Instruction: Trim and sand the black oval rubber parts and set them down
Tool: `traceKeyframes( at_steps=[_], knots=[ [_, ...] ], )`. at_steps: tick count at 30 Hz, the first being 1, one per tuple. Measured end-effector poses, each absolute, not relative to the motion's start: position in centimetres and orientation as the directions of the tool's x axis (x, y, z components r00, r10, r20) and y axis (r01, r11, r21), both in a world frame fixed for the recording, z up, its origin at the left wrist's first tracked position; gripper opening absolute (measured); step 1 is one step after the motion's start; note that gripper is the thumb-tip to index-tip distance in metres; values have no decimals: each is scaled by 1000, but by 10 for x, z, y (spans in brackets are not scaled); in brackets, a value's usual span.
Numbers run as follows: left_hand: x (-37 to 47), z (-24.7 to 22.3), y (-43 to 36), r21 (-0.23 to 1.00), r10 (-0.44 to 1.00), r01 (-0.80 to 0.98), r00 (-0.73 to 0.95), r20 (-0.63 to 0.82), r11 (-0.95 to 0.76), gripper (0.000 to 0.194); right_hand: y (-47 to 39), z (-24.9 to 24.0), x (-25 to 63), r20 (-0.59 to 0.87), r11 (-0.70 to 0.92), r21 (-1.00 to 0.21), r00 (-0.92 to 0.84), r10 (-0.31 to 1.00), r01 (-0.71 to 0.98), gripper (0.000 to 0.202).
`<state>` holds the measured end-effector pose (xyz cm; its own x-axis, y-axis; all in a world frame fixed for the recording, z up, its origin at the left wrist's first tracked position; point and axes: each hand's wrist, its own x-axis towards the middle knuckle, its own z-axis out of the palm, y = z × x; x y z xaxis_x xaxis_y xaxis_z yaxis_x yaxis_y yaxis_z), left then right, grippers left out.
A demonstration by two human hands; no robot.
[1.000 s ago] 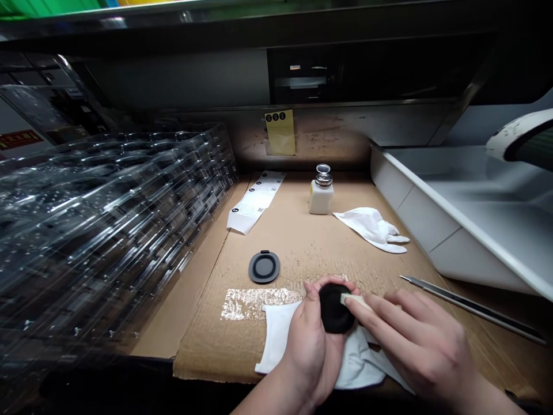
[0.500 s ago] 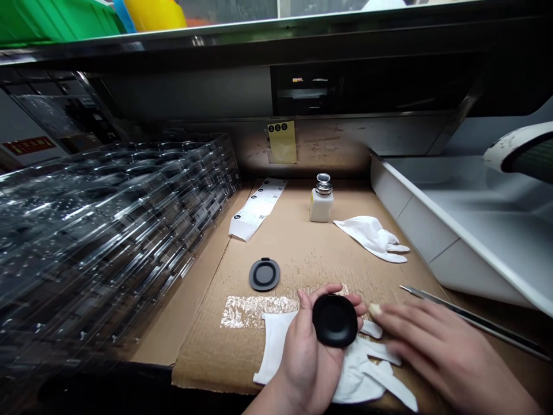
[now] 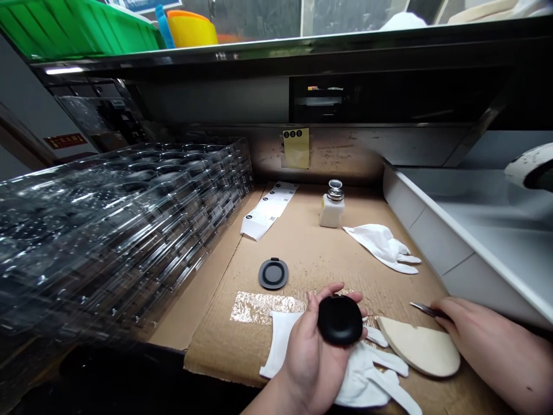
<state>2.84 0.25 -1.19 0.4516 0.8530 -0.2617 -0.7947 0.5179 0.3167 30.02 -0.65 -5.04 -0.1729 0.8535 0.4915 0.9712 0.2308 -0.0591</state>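
A round black part (image 3: 340, 320) rests in my left hand (image 3: 317, 354), palm up, with the fingers curled around its edge. My right hand (image 3: 469, 323) pinches metal tweezers (image 3: 425, 309) lying low over the cardboard at the right. Beside them is a cream half-round pad (image 3: 421, 347). Under and beside my left hand lies a white glove (image 3: 363, 380). A grey disc with a dark ring (image 3: 273, 274) sits on the cardboard, left of my left hand.
Clear plastic trays (image 3: 173, 213) are stacked at the left. Farther back are a label sheet (image 3: 270, 210), a pump bottle (image 3: 332, 207) and another white glove (image 3: 384, 246). A white bin (image 3: 453, 248) stands at the right, and a metal shelf (image 3: 259, 60) spans above.
My right hand has moved away from my left hand, exposing the cream pad, and has taken hold of the tweezers. My left hand still holds the black part. The view has shifted slightly.
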Motion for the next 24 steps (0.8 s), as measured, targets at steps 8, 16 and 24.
traceKeyframes(
  at_steps=[8, 16, 24],
  knots=[
    [29, -9, 4, 295, 834, -784, 476, -280, 547, 42, -23, -45, 286, 460, 159, -72, -109, 881, 985, 39],
    [29, -17, 5, 203, 870, -852, 441, -219, 483, 26, -23, -9, 201, 616, 398, -62, -279, 737, 915, 29],
    [26, -20, 6, 73, 847, -854, 493, -199, 515, 27, -15, -14, 156, 616, 372, -86, -244, 749, 924, 27]
  ],
)
